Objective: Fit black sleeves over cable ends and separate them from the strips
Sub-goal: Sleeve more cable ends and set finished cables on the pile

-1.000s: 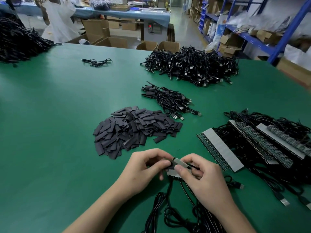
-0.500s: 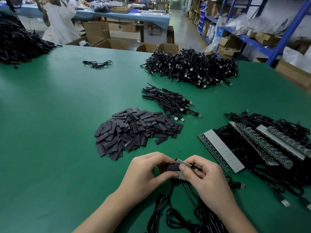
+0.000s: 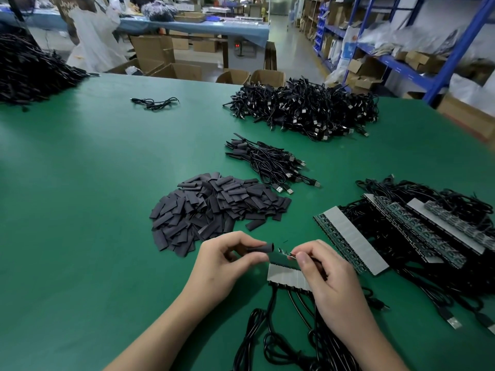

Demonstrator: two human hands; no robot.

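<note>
Two hands meet low in the middle of the green table [image 3: 80, 210]: the left hand [image 3: 225, 263] pinches one black sleeve [image 3: 258, 249] between thumb and fingers, and the right hand [image 3: 329, 277] pinches a small cable end [image 3: 286, 254] at the top edge of the grey strip [image 3: 286, 277]. The sleeve lies from left to right, its open mouth points right, and the cable end sits just beside that mouth, pointing left at it. I think the next move is a short push sideways, and the left hand is nearer to do it.
</note>
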